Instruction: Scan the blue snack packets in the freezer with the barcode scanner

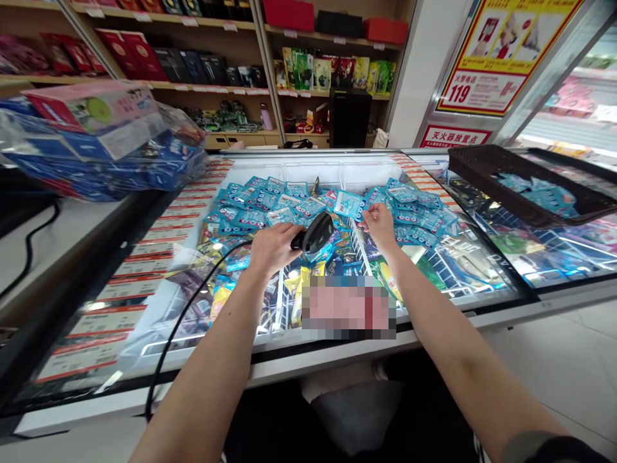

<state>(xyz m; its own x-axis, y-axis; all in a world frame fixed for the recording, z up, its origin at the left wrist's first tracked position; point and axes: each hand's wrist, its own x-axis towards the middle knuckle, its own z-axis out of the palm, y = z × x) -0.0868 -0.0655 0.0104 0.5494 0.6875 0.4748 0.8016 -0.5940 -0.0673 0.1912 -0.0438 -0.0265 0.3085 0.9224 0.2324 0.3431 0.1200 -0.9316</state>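
"White is seen along the front of the big freezer (pixel 289 366). What is hidden?"

"Behind it, the tops of the shelves (pixel 270 90) are cut off. Its back left corner is covered by boxes in clear plastic (pixel 101 141)."

"And the brown tray (pixel 475 170) on the right?"

"Something blue is held in it, too smeared to be made out. Near the freezer's front edge, things are covered by a blocky patch (pixel 349 307)."

"Where are the blue packs (pixel 260 202)?"

"They are piled in two heaps, left and right, toward the freezer's back."

"What is held?"

"A black scanner (pixel 318 233) is gripped tight by the left hand (pixel 276 247), so most of its handle is hidden. One blue pack (pixel 348 204) is pinched at its right end by the right hand (pixel 380 226), between the heaps. Its tiny words can't be read."
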